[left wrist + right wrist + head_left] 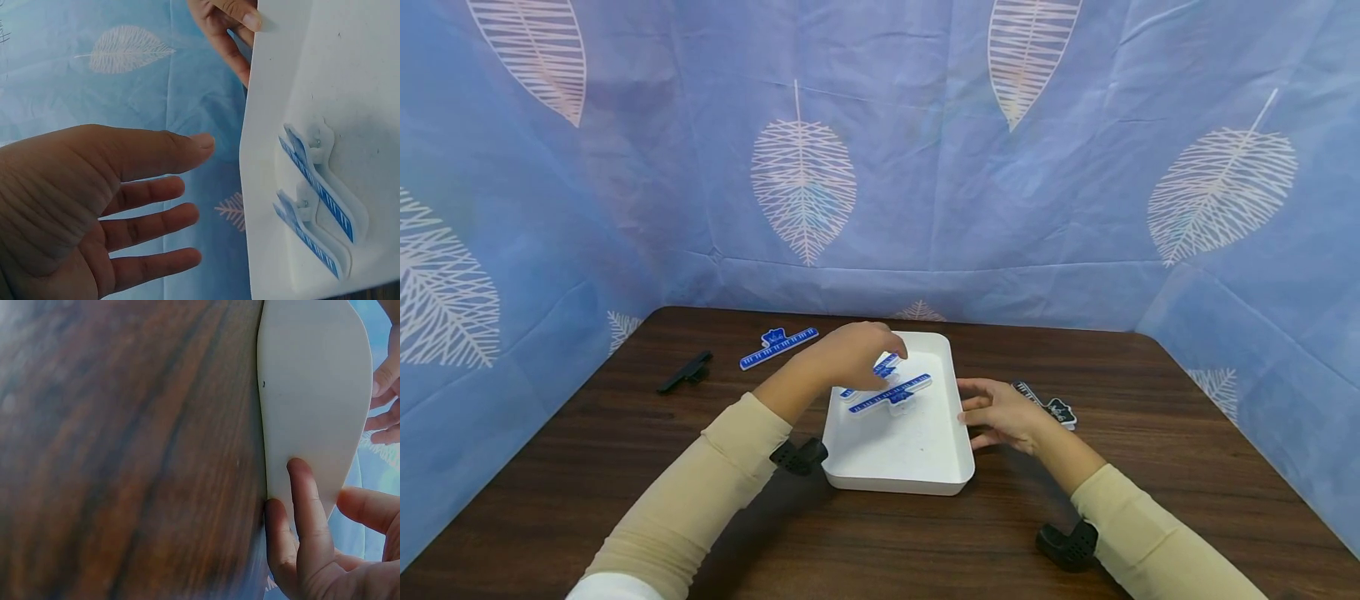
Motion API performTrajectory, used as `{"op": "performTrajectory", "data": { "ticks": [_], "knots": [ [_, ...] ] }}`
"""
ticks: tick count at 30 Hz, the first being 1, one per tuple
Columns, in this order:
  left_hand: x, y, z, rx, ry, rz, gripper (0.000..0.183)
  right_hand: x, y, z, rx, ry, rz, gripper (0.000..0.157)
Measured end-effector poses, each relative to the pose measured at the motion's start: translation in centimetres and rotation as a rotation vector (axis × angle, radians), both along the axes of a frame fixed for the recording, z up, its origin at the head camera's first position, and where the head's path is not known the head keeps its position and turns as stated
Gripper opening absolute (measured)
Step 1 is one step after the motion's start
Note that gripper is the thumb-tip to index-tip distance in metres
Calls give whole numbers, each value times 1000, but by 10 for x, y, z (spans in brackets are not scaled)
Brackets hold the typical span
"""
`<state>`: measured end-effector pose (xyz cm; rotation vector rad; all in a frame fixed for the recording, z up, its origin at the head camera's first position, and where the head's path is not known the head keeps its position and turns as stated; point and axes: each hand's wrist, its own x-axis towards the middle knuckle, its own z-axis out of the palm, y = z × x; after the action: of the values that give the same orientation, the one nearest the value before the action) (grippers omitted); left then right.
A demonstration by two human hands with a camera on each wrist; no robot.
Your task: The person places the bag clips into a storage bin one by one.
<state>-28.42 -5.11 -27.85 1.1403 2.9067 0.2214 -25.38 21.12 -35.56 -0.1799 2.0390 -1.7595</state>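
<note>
Hovering above a white rectangular tray [928, 454], the spread left hand [856, 354] partly hides a blue-and-white keyboard-print clip [887, 364] — splayed right hand [1006, 414] touching the tray's wall.

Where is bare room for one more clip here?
Free: the table right of the rightmost clip; the strip before the white tray, between both sleeves; the tray's near part. Crowded: its far part, two blue clips by the left hand; its right wall, touched by the right hand.

Looks down and far across the table [910, 550] in the head view, close toward the shared white tray [917, 458] in both wrist views.
</note>
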Motion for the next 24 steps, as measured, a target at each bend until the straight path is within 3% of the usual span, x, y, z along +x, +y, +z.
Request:
{"op": "performTrajectory", "data": {
  "ticks": [5,15,24],
  "knots": [
    [2,-10,0,26,72,-12,43,-1,1,0,-3,0,-3,73],
    [12,-37,2,69,174,40,40,-1,0,0,-20,-5,10,73],
    [11,-59,-2,120,242,40,36,-2,0,1,-12,-4,7,74]
  ]
}}
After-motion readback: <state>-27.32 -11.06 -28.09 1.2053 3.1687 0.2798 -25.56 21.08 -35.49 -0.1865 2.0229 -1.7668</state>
